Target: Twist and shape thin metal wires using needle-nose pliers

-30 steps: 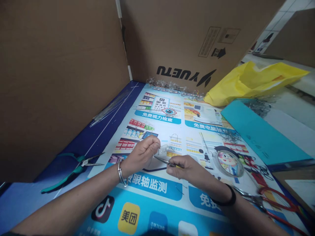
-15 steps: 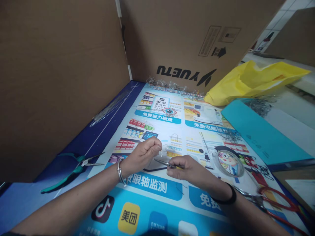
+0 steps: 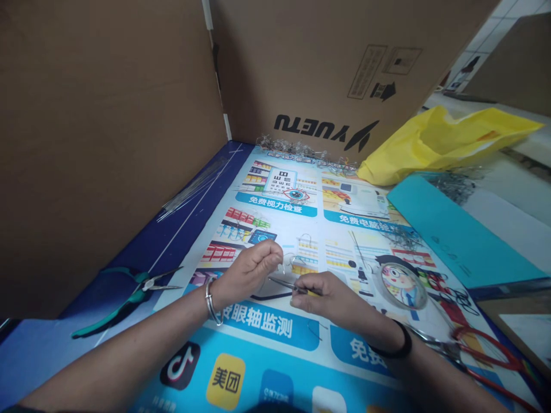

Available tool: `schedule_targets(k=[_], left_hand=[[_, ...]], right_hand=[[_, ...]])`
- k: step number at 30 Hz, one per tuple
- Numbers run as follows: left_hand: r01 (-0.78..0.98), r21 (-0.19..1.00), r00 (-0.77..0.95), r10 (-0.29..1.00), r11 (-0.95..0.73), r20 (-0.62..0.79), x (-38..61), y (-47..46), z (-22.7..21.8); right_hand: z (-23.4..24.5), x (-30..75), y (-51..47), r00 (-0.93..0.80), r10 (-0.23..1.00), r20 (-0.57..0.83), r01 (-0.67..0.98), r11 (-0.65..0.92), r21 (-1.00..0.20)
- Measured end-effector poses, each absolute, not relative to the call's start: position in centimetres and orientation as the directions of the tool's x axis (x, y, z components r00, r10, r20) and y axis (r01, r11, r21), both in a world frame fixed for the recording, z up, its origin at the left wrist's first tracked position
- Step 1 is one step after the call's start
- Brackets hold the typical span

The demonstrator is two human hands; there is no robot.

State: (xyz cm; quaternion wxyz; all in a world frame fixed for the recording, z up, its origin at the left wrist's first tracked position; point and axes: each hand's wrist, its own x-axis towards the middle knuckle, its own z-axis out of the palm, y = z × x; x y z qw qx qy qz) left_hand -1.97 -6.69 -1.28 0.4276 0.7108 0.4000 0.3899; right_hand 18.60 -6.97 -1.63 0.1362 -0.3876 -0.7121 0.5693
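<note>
My left hand [image 3: 259, 265], with a silver bracelet at the wrist, is closed in a pinch on a thin bent wire [image 3: 283, 267], whose end hangs below the fingertips. To its right, my right hand [image 3: 321, 292] is wrapped round a slim pointed metal tool [image 3: 282, 283] with a bit of yellow showing at the palm. The tool's tip points left, just under the left fingers. Whether the tip touches the wire I cannot tell. More curved wire pieces [image 3: 305, 238] lie just beyond on the printed poster sheet [image 3: 275, 355].
Green-handled pliers [image 3: 133, 298] lie spread at left, with straight wires [image 3: 193, 189] behind. At right are a tape roll [image 3: 402, 285], red-handled scissors [image 3: 486, 347], a teal folder [image 3: 465, 235] and a yellow bag [image 3: 443, 143]. Cardboard walls [image 3: 301, 69] enclose the back and left; wire shapes [image 3: 297, 146] line their foot.
Almost nothing differs. Both hands keep their places and grips, with at most a very slight shift of the right hand and its tool.
</note>
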Motion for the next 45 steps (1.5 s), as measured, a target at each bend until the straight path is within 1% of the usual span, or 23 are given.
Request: schedule_targets(k=[4,6,8,10,12,14,16,17,18,19,20,21,22,24,25,26,27,30,32,45], left_hand=[[0.330,0.840,0.234,0.899,-0.431,0.370,-1.8,-7.2,-1.5],[0.405,0.764,0.195,0.864,-0.502,0.465,-1.8,-7.4,-1.7],[0.464,0.655,0.214,0.793,-0.597,0.571,-1.9,-7.4,-1.9],[0.500,0.511,0.284,0.689,-0.699,0.666,-2.1,-7.1,-2.1],[0.530,0.333,0.385,0.572,-0.779,0.724,-2.5,-6.8,-2.2],[0.548,0.133,0.500,0.451,-0.826,0.739,-2.8,-6.6,-2.0],[0.520,-0.055,0.586,0.309,-0.852,0.749,-3.0,-6.6,-1.5],[0.494,-0.126,0.605,0.236,-0.860,0.761,-3.0,-6.7,-1.3],[0.472,-0.167,0.614,0.187,-0.866,0.767,-2.9,-6.8,-1.0],[0.462,-0.168,0.609,0.174,-0.871,0.774,-2.8,-7.0,-0.8],[0.465,-0.118,0.589,0.208,-0.877,0.781,-2.6,-7.1,-0.7],[0.485,-0.014,0.541,0.288,-0.874,0.791,-2.5,-7.1,-0.6],[0.502,0.122,0.476,0.391,-0.856,0.788,-2.4,-7.1,-0.7],[0.503,0.387,0.332,0.586,-0.773,0.739,-2.3,-7.0,-0.8],[0.484,0.482,0.286,0.653,-0.731,0.702,-2.3,-6.9,-0.9],[0.459,0.545,0.265,0.694,-0.702,0.670,-2.4,-6.9,-1.0],[0.436,0.581,0.267,0.716,-0.687,0.645,-2.4,-6.8,-1.1],[0.381,0.617,0.333,0.725,-0.688,0.603,-2.4,-6.9,-1.2],[0.369,0.622,0.353,0.723,-0.691,0.594,-2.3,-7.0,-1.2],[0.366,0.586,0.396,0.691,-0.723,0.605,-2.3,-7.0,-0.9]], right_hand=[[-1.4,18.2,-7.1,-0.633,0.747,-0.203,0.396,0.088,-0.914],[-1.2,18.1,-7.1,-0.628,0.756,-0.187,0.396,0.103,-0.913],[-1.2,18.0,-7.1,-0.627,0.756,-0.185,0.405,0.115,-0.907],[-1.2,17.9,-7.1,-0.621,0.763,-0.180,0.418,0.128,-0.899],[-1.3,17.8,-7.1,-0.607,0.776,-0.172,0.428,0.138,-0.893],[-1.5,17.8,-7.1,-0.586,0.791,-0.175,0.437,0.128,-0.890],[-1.9,18.0,-6.9,-0.563,0.807,-0.176,0.425,0.100,-0.900],[-2.1,18.1,-6.8,-0.550,0.817,-0.175,0.412,0.083,-0.908],[-2.3,18.3,-6.7,-0.536,0.827,-0.170,0.394,0.066,-0.917],[-2.5,18.5,-6.6,-0.523,0.835,-0.168,0.377,0.051,-0.925],[-2.7,18.6,-6.5,-0.511,0.843,-0.165,0.363,0.038,-0.931],[-2.7,18.8,-6.4,-0.506,0.846,-0.169,0.356,0.027,-0.934],[-2.7,19.0,-6.4,-0.507,0.844,-0.173,0.353,0.021,-0.935],[-2.5,19.2,-6.5,-0.545,0.819,-0.182,0.344,0.021,-0.939],[-2.4,19.2,-6.5,-0.574,0.796,-0.191,0.338,0.017,-0.941],[-2.2,19.2,-6.6,-0.603,0.771,-0.204,0.329,0.008,-0.944],[-2.1,19.2,-6.6,-0.633,0.743,-0.218,0.318,-0.008,-0.948],[-1.8,19.1,-6.7,-0.696,0.673,-0.249,0.287,-0.058,-0.956],[-1.7,19.0,-6.8,-0.715,0.652,-0.252,0.279,-0.064,-0.958],[-1.7,19.0,-6.8,-0.738,0.621,-0.265,0.280,-0.076,-0.957]])
